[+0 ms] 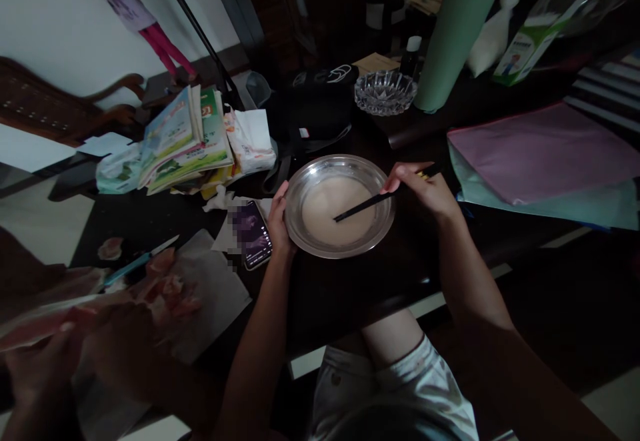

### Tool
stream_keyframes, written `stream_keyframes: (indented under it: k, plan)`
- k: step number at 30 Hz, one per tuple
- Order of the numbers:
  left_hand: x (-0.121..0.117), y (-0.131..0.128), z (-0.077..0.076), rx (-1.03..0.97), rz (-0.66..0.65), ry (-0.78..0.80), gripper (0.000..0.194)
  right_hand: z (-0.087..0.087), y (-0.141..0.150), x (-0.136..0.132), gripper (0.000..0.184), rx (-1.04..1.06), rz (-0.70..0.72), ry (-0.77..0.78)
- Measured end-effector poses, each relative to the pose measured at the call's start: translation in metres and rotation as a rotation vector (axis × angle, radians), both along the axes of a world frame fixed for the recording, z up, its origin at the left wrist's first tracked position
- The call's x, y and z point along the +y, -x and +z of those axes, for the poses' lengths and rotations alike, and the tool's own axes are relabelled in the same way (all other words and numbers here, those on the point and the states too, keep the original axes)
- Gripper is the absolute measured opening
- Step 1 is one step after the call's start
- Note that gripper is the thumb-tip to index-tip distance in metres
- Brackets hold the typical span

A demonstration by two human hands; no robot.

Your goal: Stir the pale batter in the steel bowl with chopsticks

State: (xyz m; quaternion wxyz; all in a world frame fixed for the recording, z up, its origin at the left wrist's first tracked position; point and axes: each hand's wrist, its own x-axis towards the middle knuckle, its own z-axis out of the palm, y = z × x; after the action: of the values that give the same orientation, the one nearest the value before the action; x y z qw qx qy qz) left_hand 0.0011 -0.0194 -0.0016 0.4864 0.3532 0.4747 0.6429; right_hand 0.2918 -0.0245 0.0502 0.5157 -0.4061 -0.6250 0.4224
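Note:
A round metal bowl (345, 252) stands on the dark table, partly filled with a pale, creamy liquid (325, 207). My left hand (281, 224) grips the bowl by its left rim, fingers along the outside. Over the right rim, my right hand (417, 184) is closed around a pair of black chopsticks (363, 207) with gold bands near the top. Their tips dip into the liquid near the middle of the bowl. Just left of my left hand lies a lit phone (257, 235).
At left, another person's hands (45, 361) hold pinkish peel near a blue-handled knife (127, 269) and peel pieces (167, 291) on paper. Books (193, 137), a black bag (313, 111), a glass ashtray (385, 94) and a green cylinder (457, 34) stand behind; folders (545, 154) lie right.

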Motion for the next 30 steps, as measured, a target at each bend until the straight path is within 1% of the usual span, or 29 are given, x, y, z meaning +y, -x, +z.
stream_keyframes:
  k: [2,3,6,8,10,12,14,16,18,19,21,23,25,27,29,30]
  plan:
    - [0.0007,0.0005,-0.0004,0.001,0.009,-0.002,0.042,-0.0004,0.0017,0.0006,0.039,-0.045,0.046,-0.01]
    - [0.001,0.0007,-0.0006,-0.001,0.009,-0.006,0.043,-0.0008,0.0019,0.0012,0.038,-0.05,0.03,-0.017]
    - [0.001,0.0008,-0.0012,-0.004,-0.004,-0.013,0.044,-0.0018,-0.0009,0.0029,0.039,0.002,-0.102,-0.02]
    - [0.0006,0.0008,-0.0014,-0.007,-0.006,-0.011,0.042,-0.0014,-0.0027,0.0025,0.043,0.042,-0.134,-0.008]
    - [0.0002,0.0008,-0.0014,-0.01,-0.002,-0.009,0.041,0.0,-0.0018,0.0011,0.045,0.044,-0.068,0.008]
    - [0.0,0.0009,-0.001,-0.004,0.0,-0.009,0.041,0.0016,0.0012,0.0,0.043,0.011,0.025,0.016]
    - [-0.0002,0.0009,-0.0004,0.009,-0.002,-0.012,0.042,0.0026,0.0035,0.0001,0.039,-0.016,0.046,0.005]
    - [-0.0002,0.001,0.0004,0.017,-0.006,-0.012,0.043,0.0026,0.0031,0.0008,0.039,-0.004,-0.018,-0.002]
    - [-0.0002,0.0011,0.0009,0.018,-0.008,-0.008,0.041,0.0023,0.0007,0.001,0.042,0.035,-0.098,0.0]
    - [-0.0001,0.0013,0.0011,0.017,-0.007,-0.006,0.04,0.0022,-0.0003,0.0008,0.044,0.052,-0.116,0.004]
    - [0.0002,0.0017,0.001,0.01,-0.002,0.002,0.038,0.0025,-0.0005,-0.0002,0.046,0.061,-0.076,0.014]
    - [0.0005,0.0018,0.0007,-0.005,0.006,0.012,0.037,0.0031,0.0016,-0.0008,0.043,0.027,0.027,0.012]
    - [0.0006,0.0015,0.0007,-0.019,0.014,0.023,0.037,0.0035,0.0036,-0.0005,0.039,-0.022,0.08,-0.007]
    - [0.0004,0.0006,0.0011,-0.017,0.017,0.021,0.037,0.0034,0.0031,0.0002,0.038,-0.037,0.025,-0.021]
    - [0.0001,-0.0002,0.002,0.0,0.016,0.009,0.037,0.0031,0.0003,0.0003,0.04,-0.009,-0.068,-0.016]
    - [0.0,-0.0004,0.0025,0.007,0.013,0.005,0.038,0.0031,-0.0011,0.0,0.042,0.014,-0.093,-0.009]
